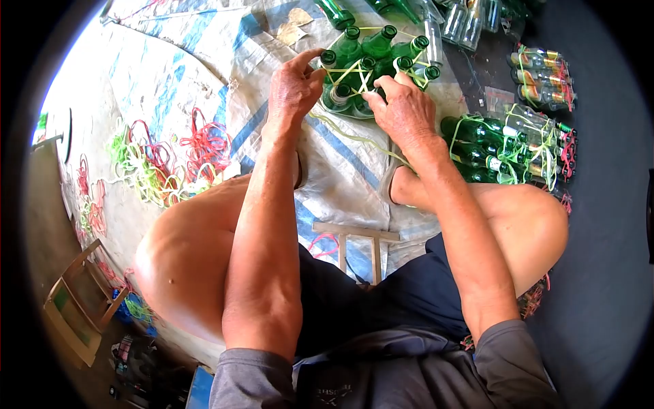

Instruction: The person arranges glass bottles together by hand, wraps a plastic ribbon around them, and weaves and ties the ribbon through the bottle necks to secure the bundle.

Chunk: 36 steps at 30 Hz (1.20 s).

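A cluster of several green glass bottles (377, 45) stands upright, with a pale yellow-green plastic strap (351, 70) crossing between the necks. My left hand (296, 85) is at the cluster's left side, its index finger and thumb closed around the neck of a green bottle (328, 58). On the near right side, my right hand (407, 109) has its fingers curled over the bottles, pinching the strap near the middle necks. The fingertips are partly hidden among the necks. A loose length of strap trails from the cluster toward my right foot.
Tangled red and green straps (197, 146) lie on the blue-striped tarp (340, 146) at left. Tied green bottles (477, 146) lie by my right knee; small tied bottles (545, 78) lie farther right. Clear bottles (466, 24) are at the back. A wooden frame (357, 235) is between my legs.
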Available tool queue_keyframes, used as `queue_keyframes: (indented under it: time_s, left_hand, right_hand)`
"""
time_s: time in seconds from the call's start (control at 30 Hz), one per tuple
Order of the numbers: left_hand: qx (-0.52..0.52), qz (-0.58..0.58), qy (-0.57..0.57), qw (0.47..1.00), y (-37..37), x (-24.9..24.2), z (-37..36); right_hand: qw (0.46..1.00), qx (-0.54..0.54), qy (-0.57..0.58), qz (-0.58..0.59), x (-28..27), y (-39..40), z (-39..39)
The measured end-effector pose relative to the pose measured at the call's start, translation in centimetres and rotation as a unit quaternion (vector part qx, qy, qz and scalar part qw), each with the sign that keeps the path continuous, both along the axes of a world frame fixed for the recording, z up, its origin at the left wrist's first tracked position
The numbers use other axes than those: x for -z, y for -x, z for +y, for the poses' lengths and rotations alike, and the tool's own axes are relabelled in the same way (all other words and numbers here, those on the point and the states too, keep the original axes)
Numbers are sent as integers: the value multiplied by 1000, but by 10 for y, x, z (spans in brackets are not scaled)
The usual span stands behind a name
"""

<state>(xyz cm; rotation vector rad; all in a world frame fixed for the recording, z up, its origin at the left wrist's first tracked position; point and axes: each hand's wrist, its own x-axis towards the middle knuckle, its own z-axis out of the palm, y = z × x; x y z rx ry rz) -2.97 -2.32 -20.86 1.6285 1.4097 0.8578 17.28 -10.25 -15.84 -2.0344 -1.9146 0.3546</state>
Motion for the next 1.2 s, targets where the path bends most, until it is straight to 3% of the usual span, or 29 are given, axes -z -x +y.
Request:
queue_keyframes:
  time_s: [0.1, 0.23, 0.47, 0.67, 1.2]
  left_hand:
    - [17, -6, 7, 1000, 2, 0, 6]
    - [21, 34, -6, 999, 2, -2, 9]
    - [51, 91, 1, 994, 3, -7, 13]
    - [45, 52, -34, 997, 1, -5, 12]
    - [37, 99, -61, 992, -18, -18, -47]
  right_hand:
    - [995, 6, 103, -16, -8, -2, 3]
    - [993, 9, 120, -15, -5, -3, 2]
    - [998, 4, 69, 13, 1, -3, 0]
    - [999, -26, 11, 29, 11, -11, 1]
    - [991, -60, 120, -15, -17, -61, 4]
